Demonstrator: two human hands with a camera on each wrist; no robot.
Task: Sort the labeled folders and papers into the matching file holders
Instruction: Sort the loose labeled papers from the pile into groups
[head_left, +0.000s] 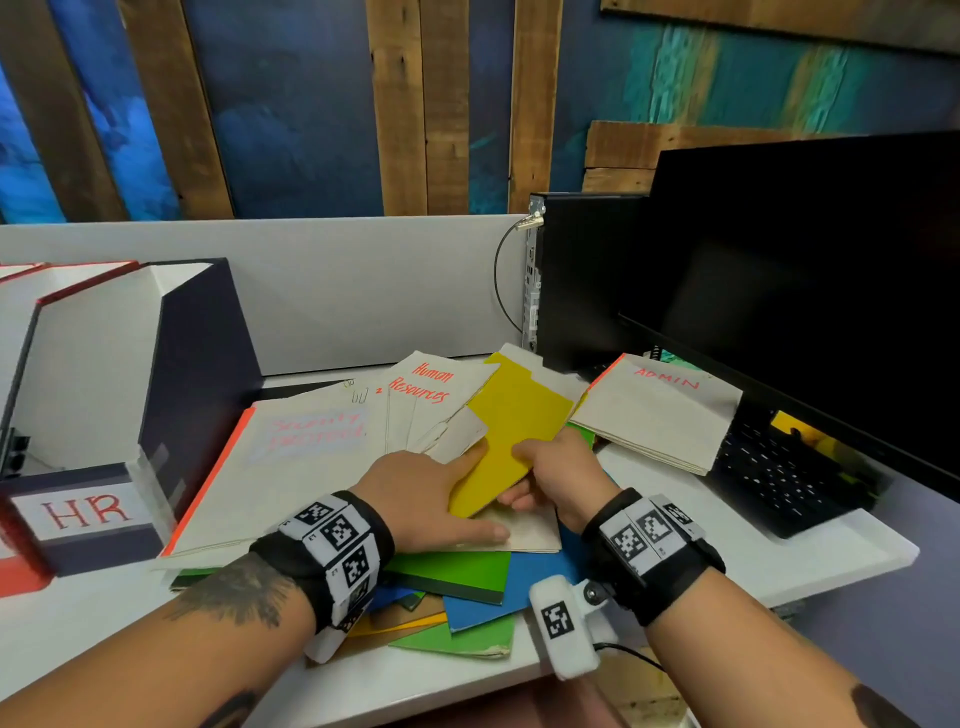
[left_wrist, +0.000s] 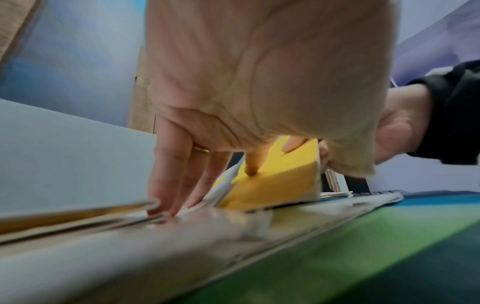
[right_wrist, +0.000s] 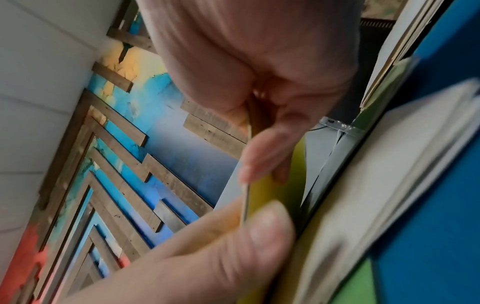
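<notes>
The left hand (head_left: 423, 493) lies palm down on the pile of folders, fingers straight and spread; its index fingertip presses on the yellow folder (head_left: 506, 431). The right hand (head_left: 558, 475) has its grip pinching that folder's near edge, thumb on top and fingers curled beneath, lifting it at a slant. The yellow folder is smooth card with a cut tab at its far end, and it sits mid-pile on the white counter (head_left: 810, 551). Beside it fan cream, matte folders, one lettered in red "Human Resources" (head_left: 426, 384), another "ADMIN" (head_left: 660, 410) lying to the right partly over a black keyboard (head_left: 779, 478). Glossy green and blue folders (head_left: 467, 571) stick out beneath. At left stands a dark boxy file holder labeled "HR" (head_left: 88, 512). A black monitor (head_left: 805, 270) rises at right.
</notes>
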